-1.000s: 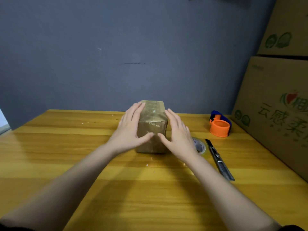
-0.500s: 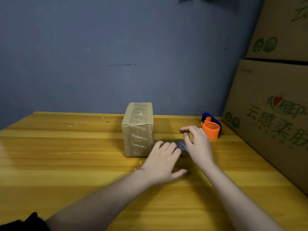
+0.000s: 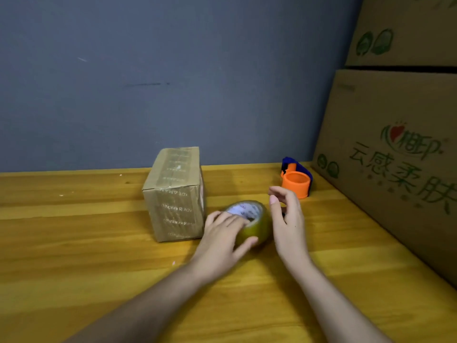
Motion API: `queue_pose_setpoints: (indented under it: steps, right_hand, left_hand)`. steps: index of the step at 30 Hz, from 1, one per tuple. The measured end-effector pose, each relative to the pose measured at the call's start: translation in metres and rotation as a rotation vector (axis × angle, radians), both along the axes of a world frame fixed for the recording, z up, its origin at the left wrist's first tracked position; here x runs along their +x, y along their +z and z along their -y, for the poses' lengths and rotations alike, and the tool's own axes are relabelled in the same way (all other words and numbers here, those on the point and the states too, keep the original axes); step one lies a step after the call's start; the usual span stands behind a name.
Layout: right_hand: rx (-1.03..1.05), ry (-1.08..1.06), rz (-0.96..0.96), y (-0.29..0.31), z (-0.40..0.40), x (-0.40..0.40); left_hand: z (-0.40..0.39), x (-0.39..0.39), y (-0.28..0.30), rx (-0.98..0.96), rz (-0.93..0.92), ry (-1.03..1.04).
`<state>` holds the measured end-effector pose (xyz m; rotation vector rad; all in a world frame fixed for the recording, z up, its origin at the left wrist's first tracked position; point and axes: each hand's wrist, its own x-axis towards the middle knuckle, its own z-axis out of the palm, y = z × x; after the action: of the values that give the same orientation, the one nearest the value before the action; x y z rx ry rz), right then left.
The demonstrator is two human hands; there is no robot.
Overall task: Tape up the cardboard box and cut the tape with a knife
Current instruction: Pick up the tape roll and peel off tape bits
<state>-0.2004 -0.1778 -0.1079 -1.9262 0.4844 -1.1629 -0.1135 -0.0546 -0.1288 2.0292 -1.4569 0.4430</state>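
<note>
With the small brown cardboard box [image 3: 176, 194] just left, the left hand [image 3: 223, 240] clamps the yellowish tape roll [image 3: 251, 222] while the right hand [image 3: 288, 219] hovers, fingers apart; best steady it, then find the loose end.

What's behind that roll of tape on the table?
Behind the roll of tape, the right hand hovers open, and farther back stands an orange and blue dispenser. The hand covers the table just behind the roll, hiding whatever lies there.
</note>
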Motion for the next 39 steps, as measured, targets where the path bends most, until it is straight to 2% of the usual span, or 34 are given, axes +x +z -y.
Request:
queue_pose_setpoints:
  steps: [3, 5, 10, 14, 19, 24, 29, 32, 39]
  right_hand:
    - [0.166, 0.115, 0.025, -0.001, -0.006, 0.004]
    - [0.246, 0.204, -0.007, -0.002, -0.011, 0.006]
    - [0.471, 0.490, -0.054, -0.010, -0.011, 0.010]
    - [0.536, 0.652, -0.105, -0.012, -0.012, 0.006]
    - [0.387, 0.584, -0.061, -0.009, -0.020, 0.003]
    - [0.146, 0.443, -0.103, -0.006, -0.022, -0.001]
    - [0.046, 0.367, -0.126, -0.007, -0.023, -0.001]
    - [0.050, 0.351, -0.133, -0.006, -0.024, -0.001]
    - [0.202, 0.380, -0.107, -0.005, -0.027, 0.000]
  left_hand:
    - [-0.005, 0.004, 0.002, -0.197, -0.252, -0.044]
    - [-0.007, 0.005, 0.000, -0.245, -0.391, -0.119]
    - [-0.007, -0.004, 0.000, -0.275, -0.474, -0.266]
    - [-0.009, -0.003, 0.001, -0.331, -0.672, -0.345]
    - [-0.008, -0.005, 0.006, -0.408, -0.889, -0.409]
    - [-0.008, -0.005, 0.012, -0.480, -0.984, -0.396]
    - [-0.009, -0.008, 0.015, -0.485, -1.073, -0.394]
    - [-0.008, -0.007, 0.015, -0.470, -1.060, -0.426]
    - [-0.005, -0.008, 0.012, -0.428, -1.061, -0.463]
